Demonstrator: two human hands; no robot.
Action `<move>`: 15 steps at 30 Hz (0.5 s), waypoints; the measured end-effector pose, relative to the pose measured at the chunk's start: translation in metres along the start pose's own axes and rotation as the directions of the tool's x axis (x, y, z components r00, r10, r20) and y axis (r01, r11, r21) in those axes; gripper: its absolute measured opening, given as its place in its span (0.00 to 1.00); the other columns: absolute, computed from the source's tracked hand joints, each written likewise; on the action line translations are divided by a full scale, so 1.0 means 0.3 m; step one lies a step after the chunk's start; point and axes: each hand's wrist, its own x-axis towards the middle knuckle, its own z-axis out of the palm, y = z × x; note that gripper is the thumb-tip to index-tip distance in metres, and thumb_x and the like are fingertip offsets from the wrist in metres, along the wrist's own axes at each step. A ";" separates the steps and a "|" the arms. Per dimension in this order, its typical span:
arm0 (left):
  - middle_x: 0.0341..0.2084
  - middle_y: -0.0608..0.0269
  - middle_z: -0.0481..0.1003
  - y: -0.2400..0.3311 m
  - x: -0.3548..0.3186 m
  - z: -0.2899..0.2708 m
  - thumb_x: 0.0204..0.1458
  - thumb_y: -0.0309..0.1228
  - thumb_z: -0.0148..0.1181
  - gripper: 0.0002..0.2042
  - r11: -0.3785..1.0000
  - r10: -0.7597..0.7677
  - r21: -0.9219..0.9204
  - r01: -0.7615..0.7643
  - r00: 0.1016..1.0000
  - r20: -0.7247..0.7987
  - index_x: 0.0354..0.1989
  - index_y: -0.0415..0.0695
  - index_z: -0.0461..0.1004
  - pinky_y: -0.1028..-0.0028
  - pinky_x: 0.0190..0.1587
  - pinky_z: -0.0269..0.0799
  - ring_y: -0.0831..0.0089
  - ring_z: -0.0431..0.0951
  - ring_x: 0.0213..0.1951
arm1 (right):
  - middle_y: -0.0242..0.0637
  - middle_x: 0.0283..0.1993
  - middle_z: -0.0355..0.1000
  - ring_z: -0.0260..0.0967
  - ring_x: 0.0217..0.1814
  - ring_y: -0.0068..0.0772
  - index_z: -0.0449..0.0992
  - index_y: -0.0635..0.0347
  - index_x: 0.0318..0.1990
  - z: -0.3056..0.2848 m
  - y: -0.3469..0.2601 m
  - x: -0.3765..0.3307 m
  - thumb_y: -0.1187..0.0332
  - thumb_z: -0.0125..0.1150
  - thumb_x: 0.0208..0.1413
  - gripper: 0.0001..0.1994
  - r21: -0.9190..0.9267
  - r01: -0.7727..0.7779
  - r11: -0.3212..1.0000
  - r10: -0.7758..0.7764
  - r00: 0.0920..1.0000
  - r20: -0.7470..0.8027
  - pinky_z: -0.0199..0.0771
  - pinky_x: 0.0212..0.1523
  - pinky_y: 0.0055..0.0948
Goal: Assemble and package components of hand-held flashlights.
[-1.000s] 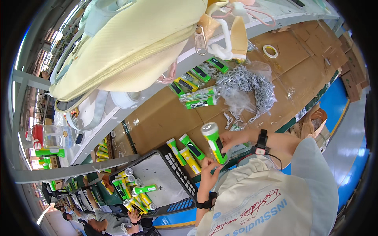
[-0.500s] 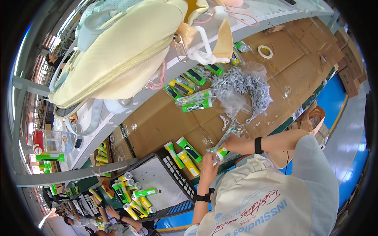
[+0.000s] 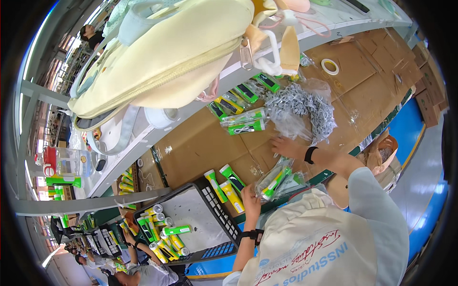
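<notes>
My left hand (image 3: pixel 251 202) is closed on the near-left end of a clear plastic bag. Inside the bag lies a green-and-yellow flashlight (image 3: pixel 275 183), close to the table's front edge. My right hand (image 3: pixel 287 147) is stretched out over the cardboard, fingers apart, where a short white cable lies mostly covered by it. Just beyond it sits a heap of white cables (image 3: pixel 318 114) with crumpled clear bags. Left of my left hand, a few unbagged flashlights (image 3: pixel 232 196) in green and yellow lie side by side.
Several bagged flashlights (image 3: pixel 245 121) lie farther back, near a tape roll (image 3: pixel 329 66). A black crate (image 3: pixel 210 209) holding flashlights stands at left. A shelf (image 3: pixel 191 114) carrying a cream bag (image 3: pixel 167 62) overhangs the table. Another person (image 3: pixel 143 274) works at lower left.
My right hand has left the bag and moved away to the loose cable near the heap. The flashlight now lies fully within the bag, which my left hand still holds. The view has shifted slightly.
</notes>
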 end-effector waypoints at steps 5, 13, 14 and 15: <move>0.32 0.59 0.75 -0.299 -0.002 0.000 0.42 0.19 0.63 0.17 0.984 -0.156 -0.075 0.161 0.985 0.073 0.44 0.36 0.71 0.74 0.35 0.72 0.70 0.76 0.32 | 0.39 0.41 0.71 0.68 0.48 0.43 0.70 0.52 0.42 -0.113 -0.031 0.049 0.69 0.52 0.50 0.11 0.370 -0.135 0.919 0.194 0.973 -0.126 0.69 0.45 0.40; 0.15 0.64 0.71 -0.498 -0.040 -0.006 0.42 0.33 0.68 0.10 0.999 -0.042 0.005 0.041 0.990 0.133 0.23 0.41 0.74 0.71 0.22 0.65 0.75 0.68 0.19 | 0.45 0.28 0.73 0.72 0.31 0.49 0.75 0.56 0.32 -0.084 -0.352 0.164 0.67 0.52 0.51 0.06 0.645 0.163 0.747 -0.236 0.971 0.028 0.70 0.32 0.44; 0.17 0.63 0.74 -0.512 -0.045 0.014 0.42 0.31 0.68 0.09 0.998 -0.023 -0.053 0.030 0.991 0.131 0.24 0.41 0.74 0.72 0.24 0.68 0.75 0.72 0.20 | 0.46 0.28 0.73 0.72 0.30 0.49 0.76 0.56 0.33 -0.012 -0.366 0.144 0.66 0.53 0.51 0.07 0.596 0.166 0.786 -0.286 0.951 0.113 0.70 0.32 0.45; 0.19 0.60 0.76 -0.469 -0.036 0.036 0.43 0.29 0.67 0.08 0.969 -0.245 0.005 0.247 0.955 0.169 0.24 0.38 0.74 0.73 0.27 0.70 0.74 0.76 0.25 | 0.46 0.28 0.73 0.71 0.30 0.49 0.76 0.57 0.32 0.010 -0.352 0.122 0.63 0.53 0.51 0.09 0.706 0.062 0.706 -0.260 0.949 0.177 0.69 0.32 0.45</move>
